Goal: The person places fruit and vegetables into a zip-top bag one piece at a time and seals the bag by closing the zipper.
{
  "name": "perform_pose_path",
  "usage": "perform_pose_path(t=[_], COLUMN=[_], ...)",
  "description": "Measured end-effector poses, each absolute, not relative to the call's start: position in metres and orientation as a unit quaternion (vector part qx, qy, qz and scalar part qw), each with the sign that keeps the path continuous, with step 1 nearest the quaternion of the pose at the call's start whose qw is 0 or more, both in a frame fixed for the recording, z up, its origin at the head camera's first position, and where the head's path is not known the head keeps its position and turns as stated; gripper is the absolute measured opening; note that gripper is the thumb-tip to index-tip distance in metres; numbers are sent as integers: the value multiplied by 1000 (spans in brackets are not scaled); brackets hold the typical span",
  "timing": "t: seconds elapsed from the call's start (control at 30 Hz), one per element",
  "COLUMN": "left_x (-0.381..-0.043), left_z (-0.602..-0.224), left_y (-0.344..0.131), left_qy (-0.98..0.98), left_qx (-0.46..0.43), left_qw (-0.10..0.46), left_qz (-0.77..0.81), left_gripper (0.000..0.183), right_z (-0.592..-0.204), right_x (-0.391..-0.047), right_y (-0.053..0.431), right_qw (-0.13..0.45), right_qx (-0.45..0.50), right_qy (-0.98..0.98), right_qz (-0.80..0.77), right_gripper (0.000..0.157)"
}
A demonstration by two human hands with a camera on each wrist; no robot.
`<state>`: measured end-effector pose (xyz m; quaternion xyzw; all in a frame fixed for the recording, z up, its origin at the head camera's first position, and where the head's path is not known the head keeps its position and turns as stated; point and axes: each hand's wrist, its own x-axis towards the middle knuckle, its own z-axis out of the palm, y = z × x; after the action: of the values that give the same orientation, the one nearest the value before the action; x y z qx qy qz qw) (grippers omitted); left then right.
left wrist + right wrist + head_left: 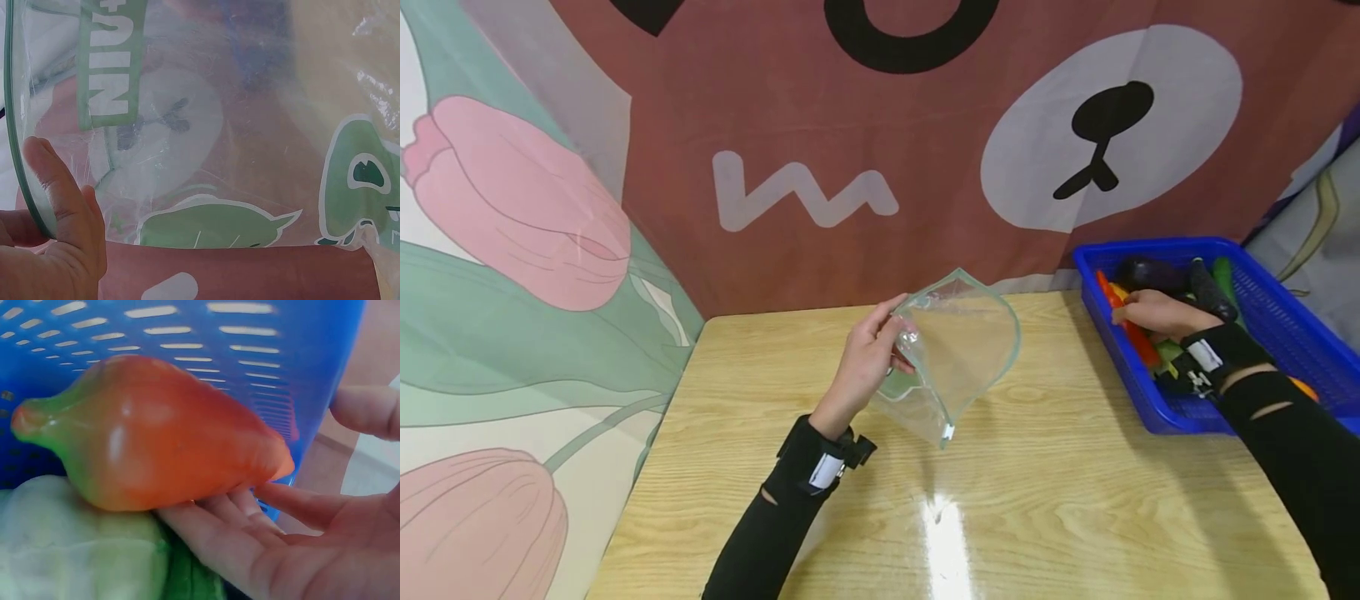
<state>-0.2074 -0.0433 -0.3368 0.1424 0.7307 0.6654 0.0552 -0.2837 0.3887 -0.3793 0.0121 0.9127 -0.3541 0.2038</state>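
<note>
"Two hands, well apart. What does the left hand [868, 354] do with the clear bag [966, 342]?"

"It pinches one side at the green rim [1018, 333], over the table [1045, 500]. I take it that gripping just one edge leaves the mouth free to gape, as it does."

"And the right hand [1165, 314]?"

"Over in the blue basket [1270, 308]. Its fingers lie extended under the red-orange vegetable [150, 437], touching it, while the thumb stands off to the side, so it's open rather than gripping."

"Why underneath?"

"Probably because the vegetable lies close along the basket's wall, with a pale green vegetable [81, 550] just beside it. The space under the tapered end looks like the easiest way in for fingers."

"And the others?"

"A dark eggplant [1150, 273] and a green cucumber [1223, 275] lie near the far wall. Rounded things like these would likely roll on a bare tabletop; the basket's sides should keep them together."
</note>
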Motion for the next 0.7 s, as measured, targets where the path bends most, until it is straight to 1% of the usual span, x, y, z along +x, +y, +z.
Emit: perform_pose_path(t=[0.17, 0.3, 0.4, 0.57, 0.63, 0.7], left_x=[-208, -209, -210, -211, -211, -211], left_z=[-338, -340, -340, -339, -339, -339], left_y=[-44, -44, -43, -41, -41, -41], left_qy=[730, 727, 724, 721, 722, 722], left_qx=[144, 140, 139, 142, 141, 140], left_qw=[50, 47, 45, 41, 42, 43], left_qz=[666, 671, 674, 677, 676, 677], left_gripper=[40, 40, 40, 40, 40, 40], right_z=[-379, -381, -380, -372, -367, -362], right_x=[-277, -274, -272, -266, -263, -260], right_y=[391, 392, 393, 395, 395, 394], right_qw=[195, 189, 199, 231, 246, 248], right_qx=[-2, -11, -7, -20, -25, -25], right_qy=[917, 924, 922, 916, 913, 912], right_qz=[-349, -333, -332, -329, -325, -326], right_gripper=[65, 46, 36, 53, 56, 54])
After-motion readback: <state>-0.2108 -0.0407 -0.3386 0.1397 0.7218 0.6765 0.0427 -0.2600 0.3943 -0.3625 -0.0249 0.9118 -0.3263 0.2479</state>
